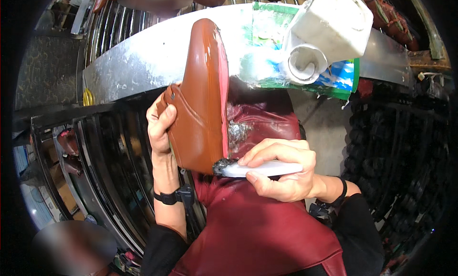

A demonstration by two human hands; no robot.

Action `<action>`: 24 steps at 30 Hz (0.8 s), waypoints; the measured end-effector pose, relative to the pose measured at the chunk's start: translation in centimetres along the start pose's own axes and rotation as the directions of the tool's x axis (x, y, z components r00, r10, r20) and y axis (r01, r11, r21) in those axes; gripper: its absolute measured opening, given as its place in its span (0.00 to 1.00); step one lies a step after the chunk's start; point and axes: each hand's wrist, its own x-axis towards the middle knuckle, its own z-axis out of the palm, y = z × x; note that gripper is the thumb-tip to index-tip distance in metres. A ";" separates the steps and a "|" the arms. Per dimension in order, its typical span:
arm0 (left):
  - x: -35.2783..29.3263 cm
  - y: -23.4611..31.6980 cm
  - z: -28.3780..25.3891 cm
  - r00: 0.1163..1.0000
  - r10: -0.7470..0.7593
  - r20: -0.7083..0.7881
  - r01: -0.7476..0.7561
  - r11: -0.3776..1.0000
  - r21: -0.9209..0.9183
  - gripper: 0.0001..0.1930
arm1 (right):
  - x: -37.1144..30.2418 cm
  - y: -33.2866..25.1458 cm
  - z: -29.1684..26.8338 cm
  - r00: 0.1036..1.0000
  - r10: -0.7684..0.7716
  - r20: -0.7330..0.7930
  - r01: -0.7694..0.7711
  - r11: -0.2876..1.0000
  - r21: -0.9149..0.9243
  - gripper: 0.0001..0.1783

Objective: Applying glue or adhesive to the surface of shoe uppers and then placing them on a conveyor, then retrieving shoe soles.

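A brown leather shoe (pixel 199 99) stands on end before me, with a pink band (pixel 223 94) along its right-hand edge. My left hand (pixel 160 123) is closed on the shoe's left side, by a strap with a small metal fitting; some fingers are hidden behind it. In my right hand (pixel 284 168) is a brush (pixel 262 169) with a white handle, pinched between thumb and fingers. Its dark, clumped bristles touch the shoe's lower right edge, at the bottom of the pink band. A dark red apron (pixel 267 223) covers my lap below the shoe.
Beyond the shoe runs a metal ledge (pixel 138 61) with white smears. A white plastic container (pixel 331 25) with a round opening stands on a green and blue plastic sheet (pixel 343 78) there. Farther back, a roller conveyor (pixel 107 32) carries shoes. Dark racks flank me.
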 end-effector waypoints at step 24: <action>0.0 2.0 3.0 0.979 -0.199 -0.043 0.152 0.854 -0.498 0.20 | 6.2 -5.7 -1.3 0.984 -0.105 0.146 0.140 0.956 -0.259 0.09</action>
